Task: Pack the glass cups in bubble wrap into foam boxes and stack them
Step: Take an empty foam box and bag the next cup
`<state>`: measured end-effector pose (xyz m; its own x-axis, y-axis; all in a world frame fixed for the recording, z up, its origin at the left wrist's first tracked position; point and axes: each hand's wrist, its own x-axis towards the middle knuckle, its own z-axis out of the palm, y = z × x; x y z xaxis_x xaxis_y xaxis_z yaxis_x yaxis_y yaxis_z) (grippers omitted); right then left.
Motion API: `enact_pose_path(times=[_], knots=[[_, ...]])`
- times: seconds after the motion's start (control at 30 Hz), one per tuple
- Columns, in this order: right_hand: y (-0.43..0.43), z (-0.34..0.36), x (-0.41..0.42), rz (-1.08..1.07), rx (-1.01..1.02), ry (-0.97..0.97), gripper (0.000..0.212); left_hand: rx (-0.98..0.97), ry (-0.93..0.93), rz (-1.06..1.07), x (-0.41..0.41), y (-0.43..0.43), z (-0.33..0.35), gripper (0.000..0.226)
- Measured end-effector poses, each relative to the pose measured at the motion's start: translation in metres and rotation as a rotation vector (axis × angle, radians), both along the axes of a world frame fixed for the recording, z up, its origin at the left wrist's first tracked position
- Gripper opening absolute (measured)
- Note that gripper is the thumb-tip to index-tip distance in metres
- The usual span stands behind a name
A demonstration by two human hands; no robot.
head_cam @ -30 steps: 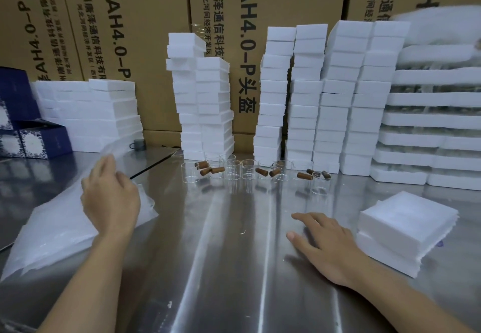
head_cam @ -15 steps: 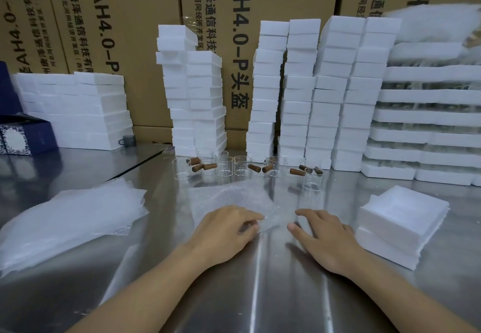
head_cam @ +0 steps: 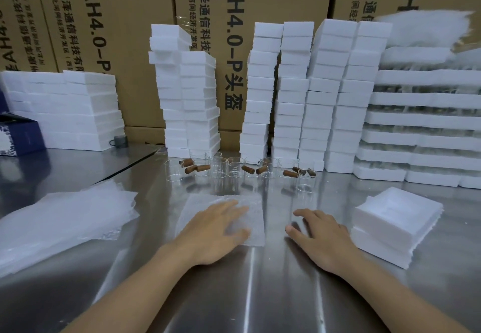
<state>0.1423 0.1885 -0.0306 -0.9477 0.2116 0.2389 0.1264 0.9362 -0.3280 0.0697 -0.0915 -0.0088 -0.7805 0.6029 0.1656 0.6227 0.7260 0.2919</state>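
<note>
Where the brushed steel counter (head_cam: 260, 293) meets a wall of brown printed cardboard cartons (head_cam: 130, 20), a row of small clear glass cups (head_cam: 218, 168) stands upright, with short brown cylinders (head_cam: 203, 168) lying among them. Just behind the cups rise tall columns of white foam boxes (head_cam: 294, 93). Left of the cups sits a lower block of white foam slabs (head_cam: 70, 109), and right of them a stack of long white foam trays (head_cam: 426, 116) whose contents are too dim to make out. Nearer than the cups, one flat sheet of clear bubble wrap (head_cam: 250, 202) lies on the steel. The left hand (head_cam: 213, 233) rests palm down on it, fingers straight and close together, slightly blurred. The right hand (head_cam: 322, 239) lies palm down on bare steel just right of the sheet, fingers loosely spread, holding nothing. Nearer and right of the cups, two shallow square foam boxes (head_cam: 395, 218) sit one on the other; nearer and left lies a loose pile of bubble wrap sheets (head_cam: 65, 218). Bare steel runs from the hands to the lower frame edge, which cuts off both forearms and the counter's near edge. Far left of the cups, a dark blue patterned box (head_cam: 18, 135) is cut by the frame.
</note>
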Motion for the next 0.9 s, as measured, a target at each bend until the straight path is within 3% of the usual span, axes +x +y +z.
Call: enact_pose_path(times=[0.07, 0.23, 0.63, 0.9], knots=[[0.004, 0.001, -0.006, -0.033, 0.012, 0.019, 0.054, -0.130, -0.069, -0.021, -0.003, 0.001, -0.007, 0.070], [0.011, 0.008, -0.032, -0.073, 0.091, 0.062, 0.052, -0.137, -0.061, -0.029, -0.008, 0.009, -0.010, 0.071], [0.038, 0.013, -0.097, -0.194, -0.074, 0.174, 0.076, 0.065, 0.071, 0.020, 0.002, 0.018, -0.006, 0.078], [0.045, 0.008, -0.104, -0.237, -0.096, 0.258, 0.045, 0.168, 0.095, 0.005, 0.010, 0.023, -0.003, 0.063]])
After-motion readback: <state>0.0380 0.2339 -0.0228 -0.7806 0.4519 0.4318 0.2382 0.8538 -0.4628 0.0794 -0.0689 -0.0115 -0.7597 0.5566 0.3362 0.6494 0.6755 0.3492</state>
